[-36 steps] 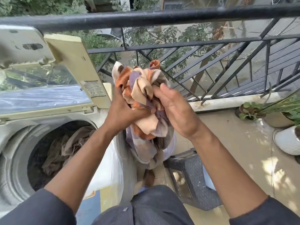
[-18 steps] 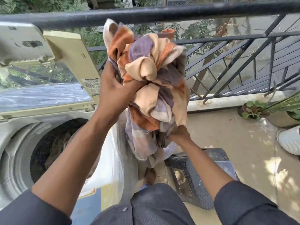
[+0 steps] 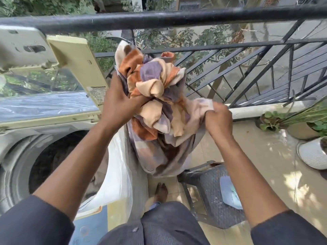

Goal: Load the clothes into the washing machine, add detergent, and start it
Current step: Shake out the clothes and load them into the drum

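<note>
Head view: bundled cloth (image 3: 155, 103), patches of orange, cream and purple, held up in the air just right of the washing machine (image 3: 16, 156), in front of the black railing (image 3: 177, 18). Left hand (image 3: 118, 106) grips the bunched upper part, fingers curled into the folds. Right hand (image 3: 218, 119) pinches a pale edge of the same cloth lower right, fingers closed on it. Loose tail of fabric hangs down between the forearms, above a bare foot (image 3: 161, 191) on the tiled floor (image 3: 265, 165).

Machine is a top loader, lid (image 3: 44, 103) raised and leaning back, drum opening (image 3: 53, 163) dark; contents too dim to tell. White plastic sheet (image 3: 118, 174) drapes over the machine's right side. Dark woven stool (image 3: 210, 197) stands right of the foot, a pale blue item (image 3: 228, 193) lying on it. Potted plants (image 3: 300, 124) and a white ribbed pot (image 3: 313, 154) sit at far right by the railing's base. Dark sleeves (image 3: 35, 221) on both arms. Trees beyond the rails.
</note>
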